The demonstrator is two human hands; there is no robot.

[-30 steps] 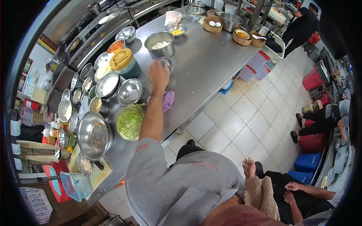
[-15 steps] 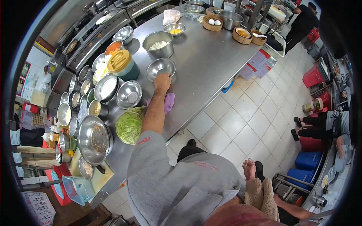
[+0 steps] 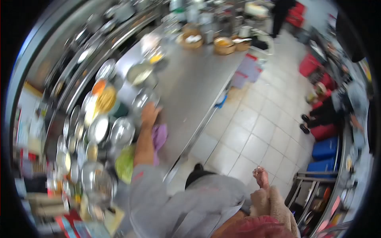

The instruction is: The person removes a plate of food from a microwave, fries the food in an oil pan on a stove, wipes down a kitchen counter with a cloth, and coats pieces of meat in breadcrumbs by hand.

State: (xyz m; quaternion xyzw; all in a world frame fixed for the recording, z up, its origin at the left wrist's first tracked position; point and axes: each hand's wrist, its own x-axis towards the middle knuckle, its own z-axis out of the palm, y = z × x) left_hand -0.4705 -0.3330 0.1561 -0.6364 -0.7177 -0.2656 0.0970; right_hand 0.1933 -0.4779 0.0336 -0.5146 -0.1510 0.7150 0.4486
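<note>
My left hand [image 3: 150,114] is at the near rim of a small metal bowl [image 3: 145,97] on the steel table, and its fingers appear closed on that rim, though motion blurs them. A purple cloth [image 3: 160,137] lies beside my left wrist. Partly behind my forearm sits a green cabbage [image 3: 124,164], next to another shiny metal bowl [image 3: 122,132]. My right hand [image 3: 260,176] hangs over the floor, away from the table. Pale bits cling to its fingers, which are apart with nothing visible in them. A beige towel [image 3: 279,204] hangs by that arm.
Beyond the bowl stand a pot [image 3: 139,74] with pale contents and a bowl of yellow liquid [image 3: 156,58]. A yellow-lidded container [image 3: 106,100] and several metal bowls crowd the left. Bamboo steamers [image 3: 224,47] stand at the far end. Another person [image 3: 343,101] stands at the right.
My view has turned, so the table and bowls sit further left and lower, and the picture is blurred. My left hand stays at the bowl; my right hand remains off the table.
</note>
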